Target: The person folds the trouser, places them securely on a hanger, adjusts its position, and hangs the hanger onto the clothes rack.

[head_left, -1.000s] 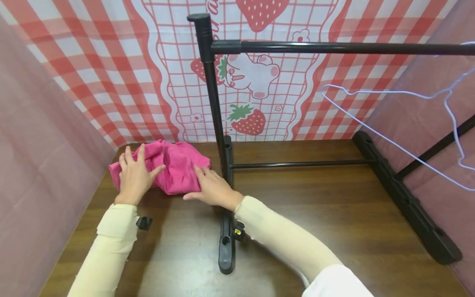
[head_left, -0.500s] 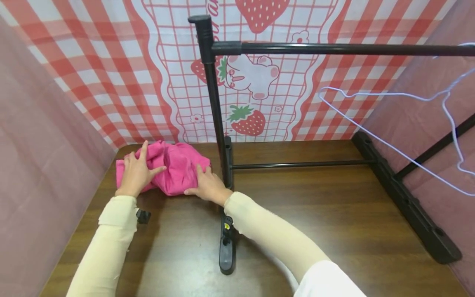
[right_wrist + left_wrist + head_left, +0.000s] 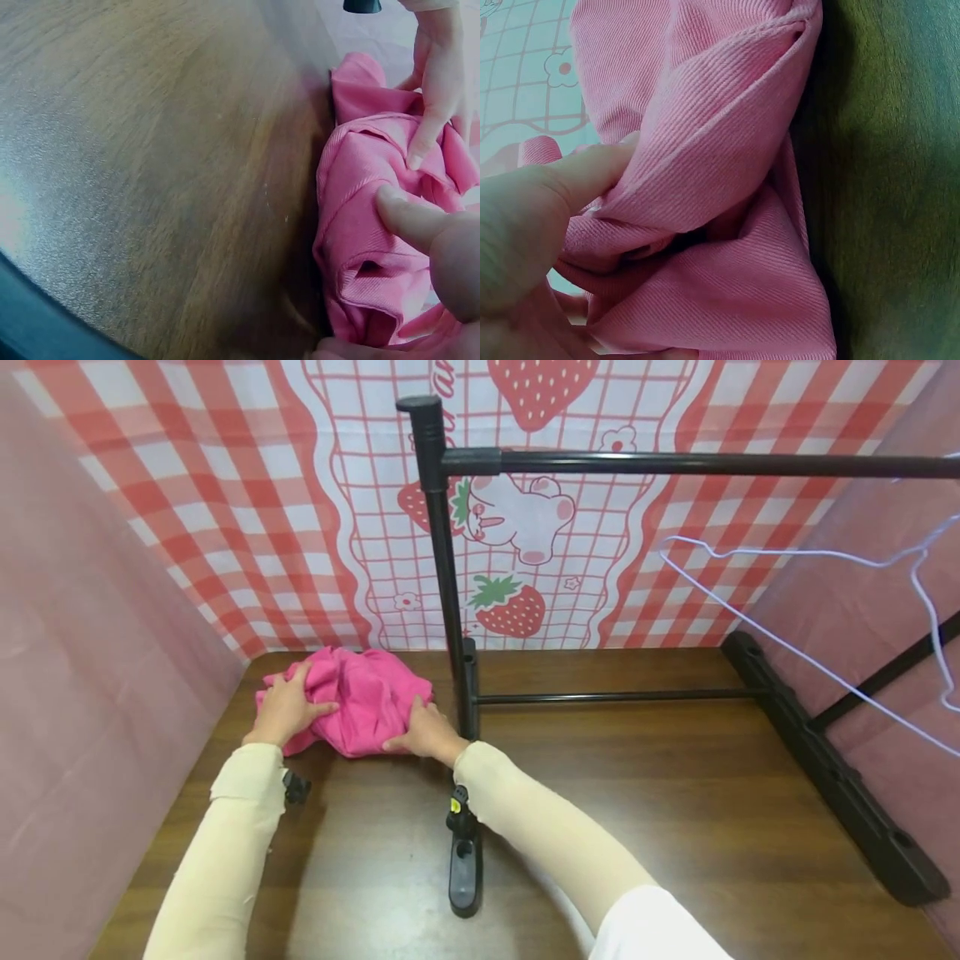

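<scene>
Now, at the far left of the work, the person's left hand (image 3: 285, 708) is sitting farther in than a second ago, and the left end of the pink twill garment (image 3: 367, 693) is coming inward with it, so the bundle is looking a little shorter. That hand is gripping loosely, half closed, its thumb reaching under a fold and its fingers lying on the other side of the cloth. Between the hands, the garment is lying crumpled on the wooden table (image 3: 600, 793), toward the back left. Next along, the right hand (image 3: 427, 732) is also working slightly nearer its partner, holding the garment's right end partly closed, thumb pressing in front and fingers going round, mostly hidden. This is apparently bringing the cloth under two-handed control, though it is not yet being lifted or spread. Just right of that, the black clothes rack (image 3: 445, 568) is standing upright; farther right, the pale wire hanger (image 3: 795, 552) is showing, untouched.
</scene>
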Demonstrator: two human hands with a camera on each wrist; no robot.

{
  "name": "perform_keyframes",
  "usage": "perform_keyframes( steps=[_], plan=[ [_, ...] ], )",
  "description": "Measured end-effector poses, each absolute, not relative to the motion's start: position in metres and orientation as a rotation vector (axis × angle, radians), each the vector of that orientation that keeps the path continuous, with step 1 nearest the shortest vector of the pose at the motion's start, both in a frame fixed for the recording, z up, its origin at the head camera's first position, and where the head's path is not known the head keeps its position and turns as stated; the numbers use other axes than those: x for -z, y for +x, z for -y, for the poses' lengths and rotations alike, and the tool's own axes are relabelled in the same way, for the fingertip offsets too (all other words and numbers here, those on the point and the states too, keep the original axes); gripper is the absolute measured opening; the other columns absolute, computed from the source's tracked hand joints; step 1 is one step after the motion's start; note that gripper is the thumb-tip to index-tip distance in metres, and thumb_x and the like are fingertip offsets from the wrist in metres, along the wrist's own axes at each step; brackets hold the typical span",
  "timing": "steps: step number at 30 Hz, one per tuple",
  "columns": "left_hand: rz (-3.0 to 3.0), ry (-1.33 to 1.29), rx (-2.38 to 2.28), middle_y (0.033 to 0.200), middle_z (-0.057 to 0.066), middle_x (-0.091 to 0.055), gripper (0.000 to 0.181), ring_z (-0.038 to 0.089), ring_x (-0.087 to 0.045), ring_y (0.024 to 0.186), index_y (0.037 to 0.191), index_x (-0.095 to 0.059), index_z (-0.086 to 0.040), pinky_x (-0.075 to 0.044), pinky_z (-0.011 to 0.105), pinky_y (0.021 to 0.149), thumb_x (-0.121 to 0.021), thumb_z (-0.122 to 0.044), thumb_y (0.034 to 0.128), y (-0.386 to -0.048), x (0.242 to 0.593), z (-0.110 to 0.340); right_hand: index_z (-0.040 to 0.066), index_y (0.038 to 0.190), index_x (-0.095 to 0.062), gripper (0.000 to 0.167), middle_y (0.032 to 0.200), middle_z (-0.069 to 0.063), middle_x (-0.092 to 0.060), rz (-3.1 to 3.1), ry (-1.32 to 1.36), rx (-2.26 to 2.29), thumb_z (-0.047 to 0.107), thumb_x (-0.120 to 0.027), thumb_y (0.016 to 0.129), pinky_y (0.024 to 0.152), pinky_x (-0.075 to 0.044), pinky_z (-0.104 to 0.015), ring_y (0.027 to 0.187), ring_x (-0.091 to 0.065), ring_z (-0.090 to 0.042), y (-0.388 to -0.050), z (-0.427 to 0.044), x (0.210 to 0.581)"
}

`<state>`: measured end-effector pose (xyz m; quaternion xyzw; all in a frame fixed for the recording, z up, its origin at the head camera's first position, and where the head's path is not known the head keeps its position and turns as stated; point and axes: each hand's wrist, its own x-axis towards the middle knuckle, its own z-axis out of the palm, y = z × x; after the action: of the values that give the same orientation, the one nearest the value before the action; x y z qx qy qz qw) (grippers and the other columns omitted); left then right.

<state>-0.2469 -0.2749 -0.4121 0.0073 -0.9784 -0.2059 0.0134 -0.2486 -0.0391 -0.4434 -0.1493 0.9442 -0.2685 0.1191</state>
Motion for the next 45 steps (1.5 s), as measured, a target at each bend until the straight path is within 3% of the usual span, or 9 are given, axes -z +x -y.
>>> perform_keyframes(
  steps=[8, 16, 23, 32, 39, 45],
  plan=[
    [3.05, 0.031, 0.58, 0.141, 0.041, -0.038, 0.072, 0.06, -0.038, 0.127, 0.143, -0.035, 0.003, -0.034, 0.071, 0.101, -0.068, -0.03, 0.0889, -0.252, 0.412, 0.274, 0.0, 0.134, -0.05, 0.08, 0.128, -0.016, -0.06, -2.766, -0.472, 0.767, 0.04, -0.084, 0.074, 0.106, -0.044, -0.039, 0.126, -0.051, -0.029, -0.254, 0.041, 0.442],
    [2.95, 0.049, 0.577, 0.127, 0.034, -0.056, 0.055, 0.054, -0.054, 0.113, 0.131, -0.052, -0.003, -0.042, 0.067, 0.091, -0.073, -0.024, 0.0849, -0.255, 0.414, 0.272, 0.004, 0.146, -0.041, 0.092, 0.143, -0.016, -0.05, -2.716, -0.47, 0.802, 0.034, -0.086, 0.072, 0.114, -0.036, -0.04, 0.138, -0.041, -0.03, -0.26, 0.039, 0.441],
    [2.828, 0.021, 0.635, 0.111, 0.029, -0.066, 0.038, 0.057, -0.057, 0.103, 0.117, -0.063, -0.005, -0.044, 0.065, 0.088, -0.073, -0.014, 0.082, -0.254, 0.418, 0.278, 0.008, 0.14, -0.051, 0.083, 0.136, -0.013, -0.059, -2.792, -0.56, 0.682, 0.033, -0.087, 0.069, 0.109, -0.041, -0.035, 0.129, -0.052, -0.028, -0.269, 0.035, 0.442],
    [2.796, 0.01, 0.67, 0.106, 0.028, -0.068, 0.034, 0.058, -0.059, 0.1, 0.113, -0.065, -0.004, -0.044, 0.066, 0.086, -0.073, -0.013, 0.0809, -0.25, 0.425, 0.283, 0.012, 0.143, -0.048, 0.084, 0.141, -0.012, -0.056, -2.751, -0.615, 0.569, 0.034, -0.085, 0.072, 0.109, -0.042, -0.037, 0.131, -0.052, -0.03, -0.264, 0.037, 0.441],
    [2.771, 0.007, 0.687, 0.105, 0.027, -0.069, 0.033, 0.057, -0.059, 0.099, 0.112, -0.067, -0.004, -0.044, 0.066, 0.085, -0.073, -0.013, 0.0814, -0.242, 0.43, 0.283, 0.011, 0.109, -0.07, 0.049, 0.106, -0.006, -0.072, -2.794, -0.739, 0.517, 0.033, -0.087, 0.069, 0.095, -0.05, -0.036, 0.11, -0.062, -0.029, -0.265, 0.035, 0.446],
    [2.742, 0.018, 0.716, 0.106, 0.027, -0.069, 0.034, 0.057, -0.06, 0.098, 0.114, -0.068, -0.005, -0.045, 0.066, 0.082, -0.074, -0.015, 0.0816, -0.237, 0.429, 0.286, 0.014, 0.08, -0.073, 0.021, 0.076, 0.001, -0.068, -2.808, -0.844, 0.539, 0.029, -0.085, 0.071, 0.08, -0.051, -0.032, 0.086, -0.063, -0.022, -0.264, 0.035, 0.447]
  ],
)
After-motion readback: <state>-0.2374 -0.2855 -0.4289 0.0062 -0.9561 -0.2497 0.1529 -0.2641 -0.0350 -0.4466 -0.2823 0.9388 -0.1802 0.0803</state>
